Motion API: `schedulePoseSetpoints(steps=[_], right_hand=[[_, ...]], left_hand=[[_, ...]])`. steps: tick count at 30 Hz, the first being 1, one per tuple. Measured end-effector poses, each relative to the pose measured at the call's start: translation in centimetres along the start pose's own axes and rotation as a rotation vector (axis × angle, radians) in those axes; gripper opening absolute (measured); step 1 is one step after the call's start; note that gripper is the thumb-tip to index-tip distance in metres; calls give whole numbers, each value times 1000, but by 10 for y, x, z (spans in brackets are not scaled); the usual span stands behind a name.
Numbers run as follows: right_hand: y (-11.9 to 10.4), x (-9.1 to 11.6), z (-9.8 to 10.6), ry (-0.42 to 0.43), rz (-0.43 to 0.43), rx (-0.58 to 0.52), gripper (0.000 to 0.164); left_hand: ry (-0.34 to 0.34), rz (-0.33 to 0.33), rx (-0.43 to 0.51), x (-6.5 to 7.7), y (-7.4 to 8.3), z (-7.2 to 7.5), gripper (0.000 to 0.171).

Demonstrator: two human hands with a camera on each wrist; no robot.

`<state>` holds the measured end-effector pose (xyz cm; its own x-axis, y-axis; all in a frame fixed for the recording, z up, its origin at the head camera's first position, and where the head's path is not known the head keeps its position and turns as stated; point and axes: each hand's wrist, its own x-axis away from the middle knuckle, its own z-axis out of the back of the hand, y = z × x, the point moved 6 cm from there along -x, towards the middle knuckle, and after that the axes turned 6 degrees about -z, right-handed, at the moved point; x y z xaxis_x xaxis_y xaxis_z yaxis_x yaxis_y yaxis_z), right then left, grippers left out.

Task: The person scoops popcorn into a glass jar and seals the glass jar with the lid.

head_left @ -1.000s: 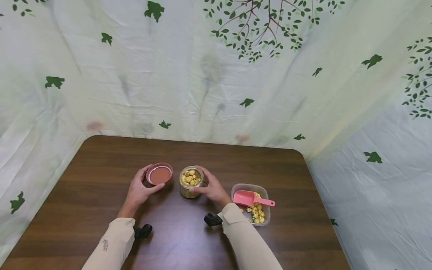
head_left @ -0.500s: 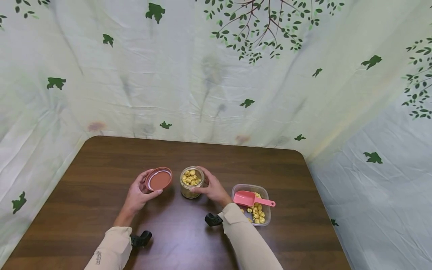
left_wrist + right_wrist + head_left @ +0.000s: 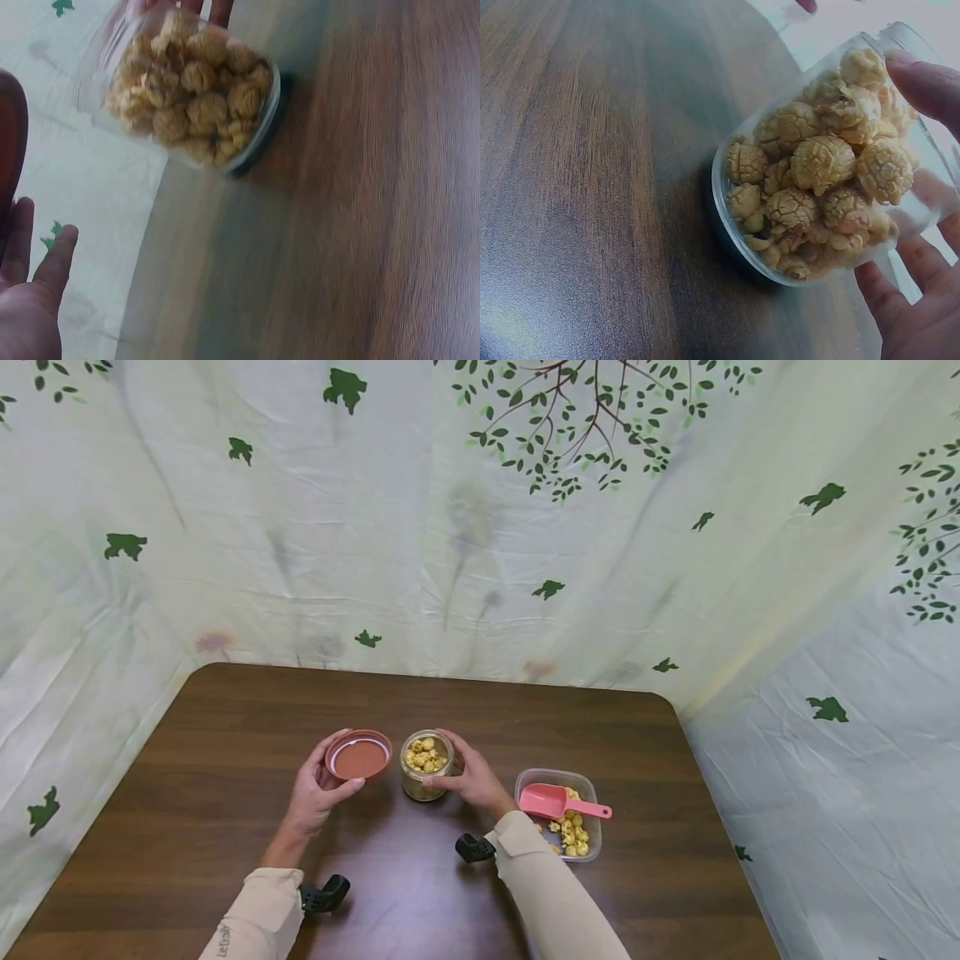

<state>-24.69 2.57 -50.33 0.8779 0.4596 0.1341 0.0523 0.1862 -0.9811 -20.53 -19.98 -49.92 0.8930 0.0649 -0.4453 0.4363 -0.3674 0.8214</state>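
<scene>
A clear jar full of caramel popcorn stands upright on the table with its mouth uncovered. My right hand grips it from the right, thumb at the near side and fingers round the back. Left of the jar, my left hand holds a reddish-brown lid by its edge, hollow side facing up toward my head. Lid and jar are apart, with a small gap between them. In the left wrist view only part of the lid shows at the edge, beside the jar.
To the right of my right forearm sits a clear plastic tub with some popcorn in it. A pink scoop lies across the tub, its handle over the right rim. The brown table ends at a leaf-printed cloth.
My left hand has dipped slightly toward me, then shifted a little right, bringing the lid closer to the jar. The right hand and jar have stayed in place.
</scene>
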Motion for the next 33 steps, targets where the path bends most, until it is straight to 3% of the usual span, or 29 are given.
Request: schedulePoseSetpoints(steps=[13, 23, 28, 33], right_hand=[[-2, 0, -1, 9, -7, -21, 79], [1, -1, -1, 14, -1, -31, 79], [0, 0, -1, 21, -15, -24, 80], [-2, 1, -2, 23, -14, -4, 79]], left_hand=[[-37, -31, 128, -8, 4, -20, 79], [-59, 14, -30, -13, 7, -29, 91], [-48, 33, -142, -16, 9, -33, 85], [-93, 39, -238, -20, 9, -37, 84]])
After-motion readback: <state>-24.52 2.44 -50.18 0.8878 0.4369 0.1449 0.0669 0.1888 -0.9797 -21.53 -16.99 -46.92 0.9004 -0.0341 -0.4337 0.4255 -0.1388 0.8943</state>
